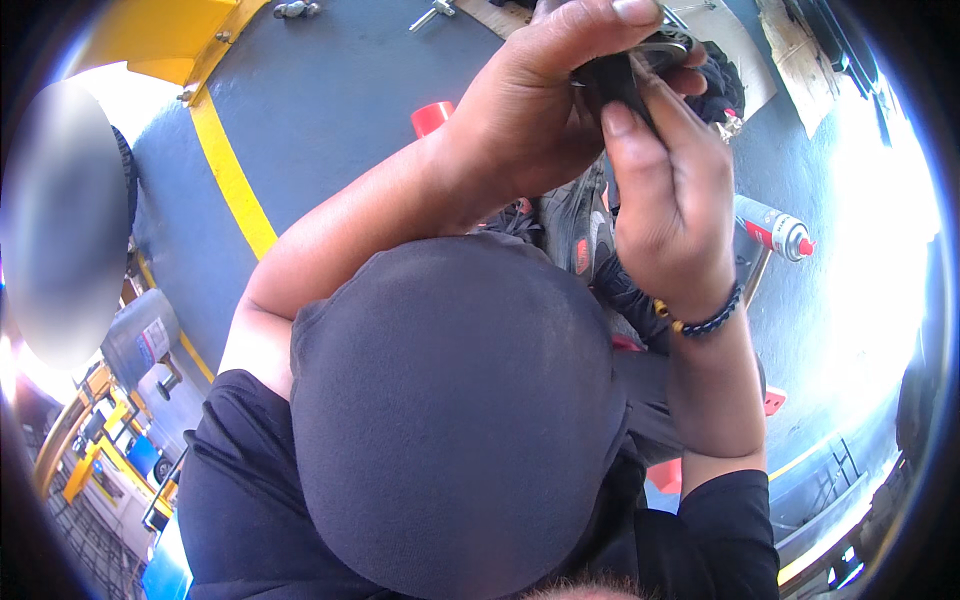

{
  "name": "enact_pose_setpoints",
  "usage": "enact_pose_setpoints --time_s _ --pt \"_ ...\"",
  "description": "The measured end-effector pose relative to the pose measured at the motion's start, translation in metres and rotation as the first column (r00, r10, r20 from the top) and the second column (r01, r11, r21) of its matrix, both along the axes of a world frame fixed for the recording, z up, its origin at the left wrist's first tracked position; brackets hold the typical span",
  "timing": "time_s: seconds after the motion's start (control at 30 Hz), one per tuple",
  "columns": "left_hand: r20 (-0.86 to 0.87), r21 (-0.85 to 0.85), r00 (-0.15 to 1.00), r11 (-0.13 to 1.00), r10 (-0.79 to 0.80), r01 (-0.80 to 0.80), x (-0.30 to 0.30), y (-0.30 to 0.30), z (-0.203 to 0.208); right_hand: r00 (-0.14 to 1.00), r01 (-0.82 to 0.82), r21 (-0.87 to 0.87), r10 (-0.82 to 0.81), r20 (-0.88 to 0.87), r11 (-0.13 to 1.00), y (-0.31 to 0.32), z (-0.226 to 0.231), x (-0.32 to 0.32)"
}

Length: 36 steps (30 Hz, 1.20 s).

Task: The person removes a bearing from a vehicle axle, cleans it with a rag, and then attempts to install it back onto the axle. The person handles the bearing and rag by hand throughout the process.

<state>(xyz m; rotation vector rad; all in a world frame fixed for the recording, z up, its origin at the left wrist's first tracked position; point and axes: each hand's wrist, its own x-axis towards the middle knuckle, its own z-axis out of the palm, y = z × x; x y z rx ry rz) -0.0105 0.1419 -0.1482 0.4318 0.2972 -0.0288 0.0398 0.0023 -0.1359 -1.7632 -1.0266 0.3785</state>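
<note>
Both hands are raised together at the top, right of centre. My left hand [535, 95] is curled round a dark part with a curved metal rim [664, 47]; most of that part is hidden by the fingers, so I cannot tell its kind. A flat black strip [615, 82] lies against it. My right hand [672, 190], with a braided bracelet at the wrist, pinches this strip between thumb and fingers. The fingers of the two hands nearly meet around the part. A dark cap [455, 420] covers the middle of the view.
A spray can [770, 228] with a red nozzle is right of my right wrist. A red cylinder [432, 118] is beyond my left forearm. Farther off are a T-shaped metal tool [432, 14], cardboard [797, 60], a yellow frame [165, 40] and a grey jerrycan [140, 332]. A shoe [578, 232] shows below.
</note>
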Motion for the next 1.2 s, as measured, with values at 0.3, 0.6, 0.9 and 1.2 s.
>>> enact_pose_setpoints --time_s 0.3,0.6,0.9,1.2 --pt "0.011 0.098 0.998 0.993 -0.063 0.061 0.012 0.0 0.002 0.953 -0.023 -0.316 0.116 0.278 0.949 -0.007 0.004 0.015" --pt "-0.013 -0.024 0.988 0.988 -0.151 0.151 0.013 0.012 -0.035 0.883 0.076 -0.406 0.128 0.451 0.911 -0.008 -0.001 0.002" --pt "-0.167 -0.019 0.985 0.999 -0.036 0.033 0.013 -0.003 -0.026 0.758 0.137 -0.424 0.181 0.627 0.895 -0.014 -0.005 -0.003" --pt "-0.165 -0.035 0.986 0.999 0.012 -0.018 0.017 0.004 -0.039 0.695 0.162 -0.586 0.33 0.639 0.794 -0.022 -0.003 -0.003"
